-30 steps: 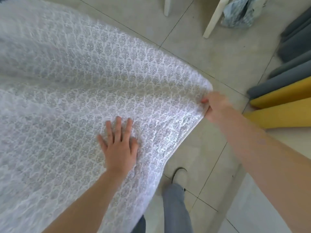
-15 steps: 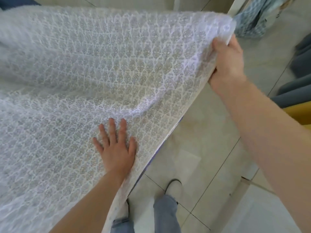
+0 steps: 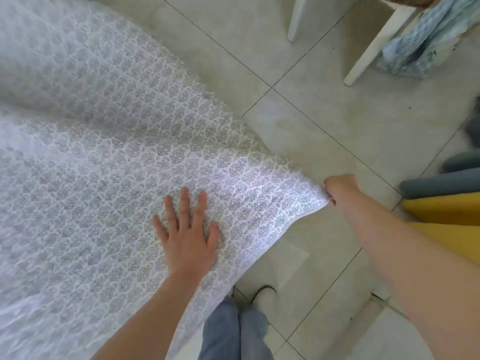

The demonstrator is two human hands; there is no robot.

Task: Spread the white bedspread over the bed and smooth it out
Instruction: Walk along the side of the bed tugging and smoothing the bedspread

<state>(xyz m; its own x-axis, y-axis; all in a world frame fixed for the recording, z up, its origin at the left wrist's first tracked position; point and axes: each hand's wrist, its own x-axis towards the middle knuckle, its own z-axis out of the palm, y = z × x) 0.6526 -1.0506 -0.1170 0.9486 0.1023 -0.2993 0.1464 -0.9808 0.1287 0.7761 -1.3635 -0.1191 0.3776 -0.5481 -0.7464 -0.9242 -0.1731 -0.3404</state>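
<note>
Bedspread (image 3: 109, 157) lies under the flat, spread-fingered left hand (image 3: 188, 231). Right hand (image 3: 339, 189) pinches its corner beside the left hand.

The bed itself never shows, the white bedspread (image 3: 109, 162) covers all of it, and the cloth runs off the left and top edges so you can't tell how far it goes. Its far left part is smeared with blur, pattern basically gone. The right hand (image 3: 339, 189) has its fingertips buried in the corner of the cloth, so the exact grip is hard to read. The chair (image 3: 368, 45) up top is cut off, only white legs showing, and the blue patterned cloth (image 3: 420, 40) hanging there is chopped by the edge too. The grey and yellow rolls (image 3: 446, 206) on the right get cut off, can't tell what they are.
</note>
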